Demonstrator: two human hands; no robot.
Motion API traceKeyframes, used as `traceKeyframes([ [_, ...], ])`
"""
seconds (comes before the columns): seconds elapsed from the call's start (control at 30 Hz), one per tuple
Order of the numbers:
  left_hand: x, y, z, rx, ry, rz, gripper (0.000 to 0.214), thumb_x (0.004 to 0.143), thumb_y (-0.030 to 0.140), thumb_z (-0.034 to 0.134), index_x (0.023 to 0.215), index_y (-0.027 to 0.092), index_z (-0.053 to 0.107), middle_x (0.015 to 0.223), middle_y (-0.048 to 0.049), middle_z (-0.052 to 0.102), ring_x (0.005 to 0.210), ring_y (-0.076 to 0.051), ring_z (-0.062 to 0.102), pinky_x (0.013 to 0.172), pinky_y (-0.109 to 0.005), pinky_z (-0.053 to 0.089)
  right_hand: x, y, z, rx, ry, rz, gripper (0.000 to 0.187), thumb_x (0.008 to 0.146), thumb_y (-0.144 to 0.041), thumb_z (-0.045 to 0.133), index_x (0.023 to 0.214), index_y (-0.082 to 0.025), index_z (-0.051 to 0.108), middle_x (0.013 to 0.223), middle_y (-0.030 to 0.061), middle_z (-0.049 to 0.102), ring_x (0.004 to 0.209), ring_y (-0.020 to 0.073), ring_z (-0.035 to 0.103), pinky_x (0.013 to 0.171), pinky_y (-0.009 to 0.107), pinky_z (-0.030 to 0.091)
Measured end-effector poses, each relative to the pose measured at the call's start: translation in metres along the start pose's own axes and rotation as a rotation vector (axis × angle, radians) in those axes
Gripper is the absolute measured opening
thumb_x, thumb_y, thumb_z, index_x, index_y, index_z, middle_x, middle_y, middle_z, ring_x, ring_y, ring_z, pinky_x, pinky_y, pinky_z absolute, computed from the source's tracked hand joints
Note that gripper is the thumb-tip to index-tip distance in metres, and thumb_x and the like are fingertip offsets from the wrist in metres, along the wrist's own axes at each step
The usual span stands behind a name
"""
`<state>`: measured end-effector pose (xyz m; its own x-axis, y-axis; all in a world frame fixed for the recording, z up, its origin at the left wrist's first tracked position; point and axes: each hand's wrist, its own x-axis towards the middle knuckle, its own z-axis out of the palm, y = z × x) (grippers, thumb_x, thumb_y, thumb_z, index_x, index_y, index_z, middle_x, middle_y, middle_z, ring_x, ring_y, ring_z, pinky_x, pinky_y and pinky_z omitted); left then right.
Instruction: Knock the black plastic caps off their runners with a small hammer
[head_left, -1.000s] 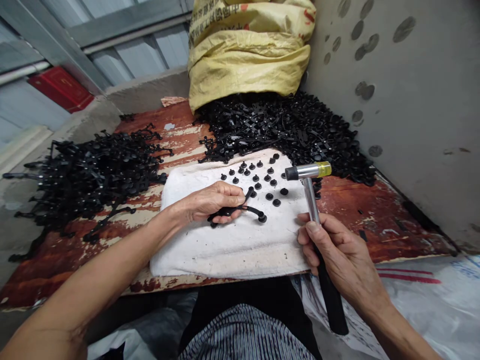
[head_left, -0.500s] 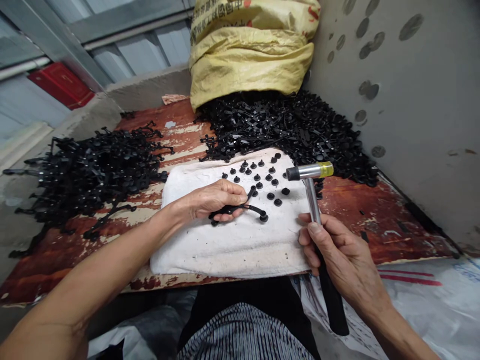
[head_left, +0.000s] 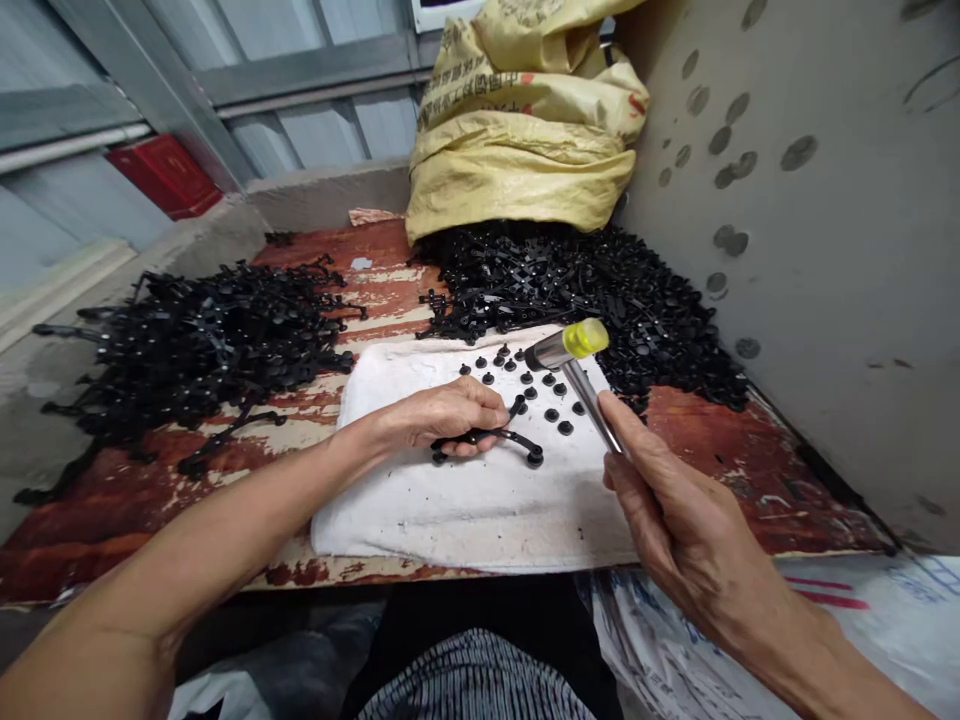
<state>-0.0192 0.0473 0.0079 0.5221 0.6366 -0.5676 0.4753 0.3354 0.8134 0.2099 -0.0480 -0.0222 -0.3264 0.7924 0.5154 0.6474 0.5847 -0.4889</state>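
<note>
My left hand (head_left: 450, 420) rests on a folded white towel (head_left: 465, 515), its fingers curled around a black moulded plastic runner (head_left: 487, 437) whose end knob (head_left: 535, 457) lies on the cloth. Several small black plastic studs (head_left: 529, 392) stand on the towel just beyond that hand. My right hand (head_left: 675, 510) grips the shaft of a small hammer (head_left: 570, 345) with a metal head and yellow tip. The hammer head hangs over the far edge of the towel, clear of the studs.
Heaped black plastic runners (head_left: 210, 350) lie to the left, and a larger heap (head_left: 577, 290) lies behind the towel. Both sit on a peeling red-brown board (head_left: 697, 450). A yellow woven sack (head_left: 517, 150) stands at the back against a grey wall (head_left: 795, 250).
My right hand has tilted the hammer so its head swings up and to the left over the studs. The view has shifted slightly; my left hand still holds the runner.
</note>
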Motion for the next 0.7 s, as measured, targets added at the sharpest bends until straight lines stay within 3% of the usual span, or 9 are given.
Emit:
traceKeyframes([
  [0.13, -0.003, 0.002, 0.002, -0.001, 0.007, 0.022, 0.03, 0.086, 0.018, 0.051, 0.056, 0.015, 0.05, 0.046, 0.0032, 0.048, 0.03, -0.004, 0.037, 0.03, -0.016, 0.024, 0.003, 0.002, -0.007, -0.109, -0.132, -0.074, 0.069, 0.092, -0.003, 0.043, 0.156, -0.023, 0.028, 0.119, 0.0127, 0.072, 0.098, 0.0248, 0.073, 0.076, 0.037, 0.063],
  [0.23, -0.004, 0.003, 0.003, -0.021, -0.008, 0.018, 0.029, 0.086, 0.016, 0.05, 0.057, 0.016, 0.05, 0.047, 0.003, 0.049, 0.03, -0.004, 0.037, 0.03, -0.017, 0.022, 0.006, -0.006, -0.013, -0.092, 0.028, -0.073, 0.07, 0.094, -0.006, 0.045, 0.157, -0.027, 0.024, 0.136, 0.012, 0.062, 0.112, 0.0243, 0.068, 0.086, 0.036, 0.06],
  [0.3, -0.004, 0.003, 0.003, -0.021, -0.01, 0.014, 0.03, 0.086, 0.014, 0.048, 0.056, 0.015, 0.049, 0.047, 0.0031, 0.049, 0.03, -0.003, 0.036, 0.029, -0.016, 0.021, 0.007, -0.011, -0.014, -0.115, 0.101, -0.079, 0.073, 0.093, -0.005, 0.045, 0.158, -0.028, 0.02, 0.136, 0.0126, 0.062, 0.109, 0.0242, 0.069, 0.084, 0.034, 0.06],
  [0.4, -0.003, 0.003, 0.004, -0.014, 0.012, -0.011, 0.034, 0.088, 0.014, 0.046, 0.055, 0.015, 0.049, 0.045, 0.0037, 0.047, 0.029, -0.003, 0.035, 0.029, -0.016, 0.022, 0.005, -0.009, -0.01, -0.178, -0.11, -0.098, 0.074, 0.091, -0.003, 0.042, 0.158, -0.026, 0.02, 0.101, 0.0104, 0.074, 0.077, 0.0215, 0.074, 0.061, 0.029, 0.061],
  [0.47, -0.001, 0.002, 0.005, -0.027, 0.021, -0.018, 0.033, 0.088, 0.014, 0.046, 0.055, 0.015, 0.049, 0.045, 0.0037, 0.048, 0.028, -0.003, 0.035, 0.029, -0.016, 0.023, 0.002, -0.007, -0.007, -0.178, -0.166, -0.082, 0.072, 0.091, -0.004, 0.041, 0.158, -0.024, 0.023, 0.093, 0.0091, 0.074, 0.067, 0.0195, 0.072, 0.057, 0.028, 0.06],
  [0.57, 0.0, 0.003, 0.007, -0.043, 0.011, -0.019, 0.033, 0.087, 0.012, 0.047, 0.054, 0.016, 0.048, 0.046, 0.0033, 0.049, 0.028, -0.003, 0.036, 0.028, -0.017, 0.022, 0.0, -0.005, -0.004, -0.16, 0.005, -0.008, 0.073, 0.092, -0.005, 0.043, 0.158, -0.026, 0.02, 0.118, 0.0136, 0.07, 0.078, 0.0194, 0.073, 0.071, 0.032, 0.061],
  [0.7, 0.001, 0.004, 0.006, -0.035, 0.023, -0.036, 0.034, 0.087, 0.011, 0.046, 0.054, 0.016, 0.048, 0.045, 0.0035, 0.049, 0.027, -0.004, 0.036, 0.027, -0.017, 0.022, -0.002, 0.0, -0.001, -0.168, -0.13, -0.038, 0.075, 0.091, -0.003, 0.041, 0.158, -0.028, 0.02, 0.121, 0.0126, 0.071, 0.095, 0.0244, 0.074, 0.078, 0.037, 0.062],
])
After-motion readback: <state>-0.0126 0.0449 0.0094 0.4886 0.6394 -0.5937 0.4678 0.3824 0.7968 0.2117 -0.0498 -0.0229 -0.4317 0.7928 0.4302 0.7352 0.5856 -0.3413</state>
